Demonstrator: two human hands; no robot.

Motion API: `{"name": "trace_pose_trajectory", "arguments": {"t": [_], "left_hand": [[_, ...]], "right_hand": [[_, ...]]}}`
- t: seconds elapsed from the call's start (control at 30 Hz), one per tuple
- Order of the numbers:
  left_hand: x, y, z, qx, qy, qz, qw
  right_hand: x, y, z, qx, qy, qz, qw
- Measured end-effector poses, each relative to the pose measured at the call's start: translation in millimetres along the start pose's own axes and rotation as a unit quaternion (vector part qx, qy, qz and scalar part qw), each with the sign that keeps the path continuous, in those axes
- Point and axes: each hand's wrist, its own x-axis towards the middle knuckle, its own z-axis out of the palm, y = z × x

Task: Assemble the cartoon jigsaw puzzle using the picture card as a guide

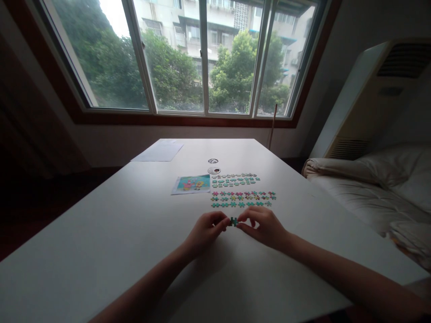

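On the white table (111,233), my left hand (206,231) and my right hand (261,226) meet at the middle, fingers pinched together on small green jigsaw pieces (233,221) held between them. Just beyond the hands lie rows of loose puzzle pieces: pink and multicoloured ones (243,195), teal ones (239,204) below them, and a farther teal group (235,180). A cartoon reference picture (191,184) lies flat to the left of the rows.
A sheet of paper (158,151) rests at the table's far left. Two small round objects (213,170) sit behind the pieces. A bed with pale bedding (377,184) stands to the right, a standing air conditioner (373,98) behind it, windows ahead.
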Motion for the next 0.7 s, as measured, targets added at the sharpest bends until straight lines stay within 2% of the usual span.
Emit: {"name": "trace_pose_trajectory", "arguments": {"t": [0.23, 0.37, 0.57, 0.7], "left_hand": [[0, -1, 1.6, 0.041, -0.009, 0.018, 0.999], [-1, -1, -4.4, 0.107, 0.001, 0.040, 0.993], [-4, -4, -14.1, 0.240, -0.005, 0.091, 0.966], [-6, -4, -15.6, 0.318, -0.026, 0.116, 0.941]], "right_hand": [[0, 3, -1, -0.013, 0.002, -0.039, 0.999], [1, 8, -4, -0.022, 0.010, -0.031, 0.999], [6, 33, -25, -0.099, 0.084, -0.031, 0.991], [8, 48, -38, -0.140, 0.090, -0.028, 0.986]]}}
